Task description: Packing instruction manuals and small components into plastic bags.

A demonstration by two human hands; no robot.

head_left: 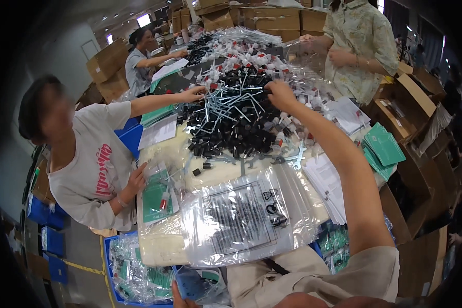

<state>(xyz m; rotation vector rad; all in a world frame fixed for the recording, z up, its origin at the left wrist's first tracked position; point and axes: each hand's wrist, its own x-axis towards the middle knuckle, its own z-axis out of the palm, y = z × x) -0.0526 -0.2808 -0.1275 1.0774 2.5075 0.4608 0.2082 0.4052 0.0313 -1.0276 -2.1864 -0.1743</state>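
Note:
My right hand (281, 95) reaches far over the table, its fingers curled down at the edge of a heap of black cylindrical parts (241, 136). Whatever lies between those fingertips is hidden. Beside it, on top of the heap, lie many silvery hex keys (226, 105). At the lower edge my left hand (181, 299) shows only in part, gripping a transparent plastic bag (210, 287) with something blue and green inside. Flat on the table before me is a stack of transparent printed bags (241, 215).
Open-end wrenches (299, 156) lie before the heap; small white-capped bottles (280, 141) mix into it. Paper sheets (326, 185) and green booklets (382, 149) sit right. A co-worker's hand (194, 94) touches the hex keys; their other holds a filled bag (159, 197). A blue crate (138, 272) stands below.

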